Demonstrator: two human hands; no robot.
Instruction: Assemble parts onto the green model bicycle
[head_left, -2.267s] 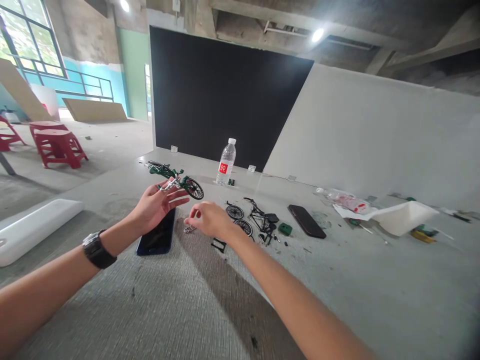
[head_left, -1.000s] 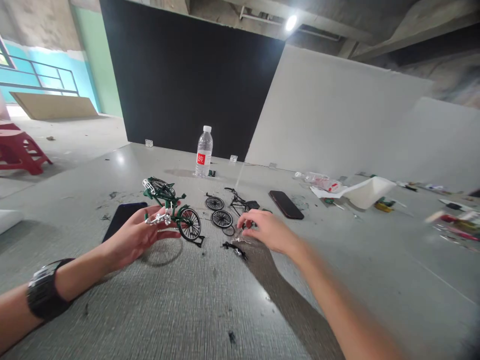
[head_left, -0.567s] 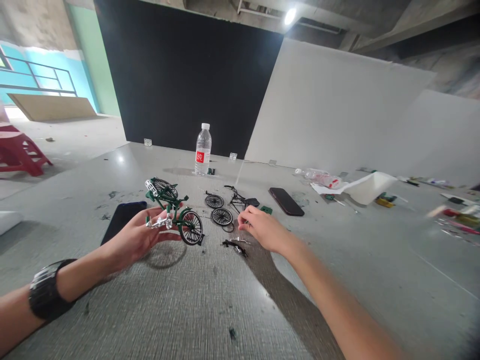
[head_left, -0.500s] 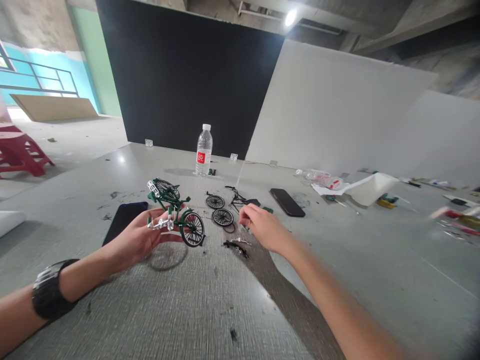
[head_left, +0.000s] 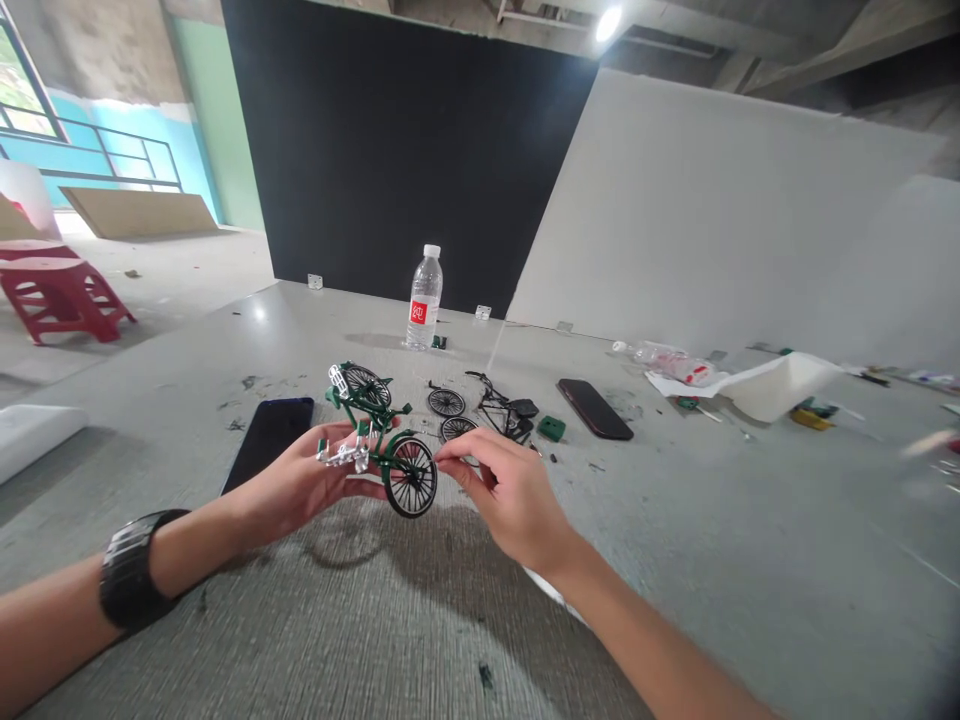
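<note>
A small green model bicycle (head_left: 373, 432) with silver handlebars and black wheels rests tilted in my left hand (head_left: 296, 487), whose fingers support it from behind and below. Right of its nearer wheel (head_left: 412, 477), my right hand (head_left: 517, 492) has thumb and forefinger pinched together; whatever may be between them is too small to make out. The fingertips are close to the wheel's edge. Behind my right hand lie a black bicycle frame (head_left: 504, 412), a loose spoked wheel (head_left: 446, 402) and another wheel (head_left: 457, 429) partly covered by my hand.
A water bottle (head_left: 424, 300) stands at the back. One phone (head_left: 595, 408) lies right of the parts, another (head_left: 259, 440) behind my left hand. A green block (head_left: 551, 429) is near the frame. Farther right are a lying bottle (head_left: 675, 363) and white paper (head_left: 780, 388).
My right hand has moved left and nearer, from the loose parts to the held bicycle's wheel, with its fingertips pinched. The whole view has shifted slightly. My left hand still holds the bicycle.
</note>
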